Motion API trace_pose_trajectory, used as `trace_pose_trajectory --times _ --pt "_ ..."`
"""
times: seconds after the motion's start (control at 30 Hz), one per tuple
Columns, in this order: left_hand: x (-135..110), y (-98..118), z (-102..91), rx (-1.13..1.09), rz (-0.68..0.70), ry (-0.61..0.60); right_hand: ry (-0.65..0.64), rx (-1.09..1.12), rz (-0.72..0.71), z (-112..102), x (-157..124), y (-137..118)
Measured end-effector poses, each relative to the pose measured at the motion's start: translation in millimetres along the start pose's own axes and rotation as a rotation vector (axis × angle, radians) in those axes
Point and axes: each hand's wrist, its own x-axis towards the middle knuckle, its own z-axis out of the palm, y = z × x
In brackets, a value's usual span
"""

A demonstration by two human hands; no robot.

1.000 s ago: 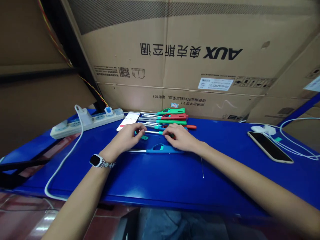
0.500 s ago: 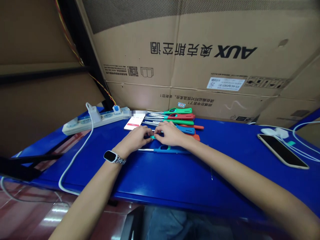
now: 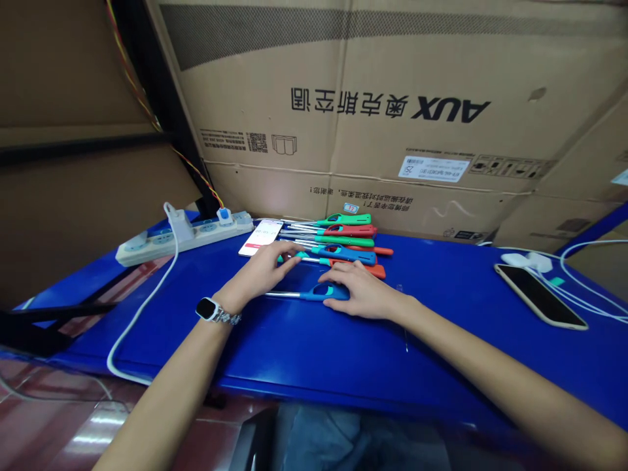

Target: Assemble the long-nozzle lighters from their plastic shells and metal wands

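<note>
My left hand is closed in a pinch, with a small teal piece showing at its thumb and index finger; its exact kind is unclear. My right hand curls over the handle of a blue long-necked lighter, which lies flat with its metal barrel pointing left. Just behind my hands lies a row of such lighters: an orange one, a blue one, a green one, a red one and another green one at the back.
A lit phone lies left of the lighters, beside a white power strip with a cable. On the right are a dark phone and white chargers. A large cardboard box stands behind the blue table.
My right hand has parted from my left, moving right and nearer to me, onto the front blue lighter. My left hand stays close to the row, still pinching.
</note>
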Motion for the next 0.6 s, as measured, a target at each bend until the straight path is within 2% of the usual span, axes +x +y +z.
trace_pose_trajectory --times 0.1,0.23,0.47,0.6 --pt "1.0 8.0 -3.0 -0.009 -0.004 0.119 0.035 0.071 0.012 -4.6 -10.2 6.8" --pt "2.3 13.5 -6.2 -0.048 -0.012 0.253 0.157 0.128 0.055 -13.1 -30.5 17.0" --pt "7.4 6.7 -0.4 -0.392 -0.084 0.489 0.350 0.207 0.160 -17.0 -52.7 26.5" --pt "10.4 3.2 7.5 -0.572 -0.135 0.476 0.371 0.296 0.218 -12.9 -53.2 26.3"
